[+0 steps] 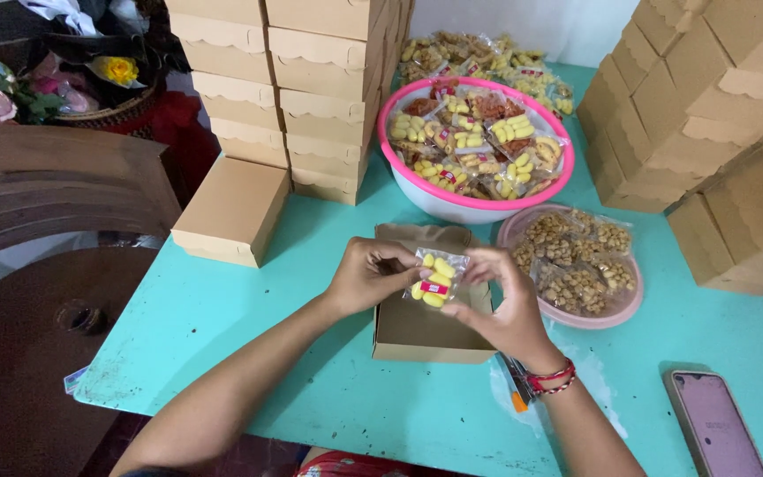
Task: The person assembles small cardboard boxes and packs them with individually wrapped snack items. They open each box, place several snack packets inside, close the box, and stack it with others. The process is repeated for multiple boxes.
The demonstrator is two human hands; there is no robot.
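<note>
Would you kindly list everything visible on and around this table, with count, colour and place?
snack packet: one, clear with yellow pieces, held over the open box
open box: one, brown, table centre
pink basin: one, full of snack packets, behind the open box
pink plate: one, bagged nuts, right of the open box
closed boxes: many, tan, stacked left and right
phone: one, pink, lower right
table: one, turquoise
flowers: several, upper left
left hand: holds the packet
right hand: holds the packet; red wristband

The table (222,309) is turquoise, the open box (426,331) plain brown cardboard. The small packet (436,278) shows yellow pieces with a red label (clear wrapping). The bowl (474,205) is pink-rimmed and white outside, the plate (624,309) pale pink.
</note>
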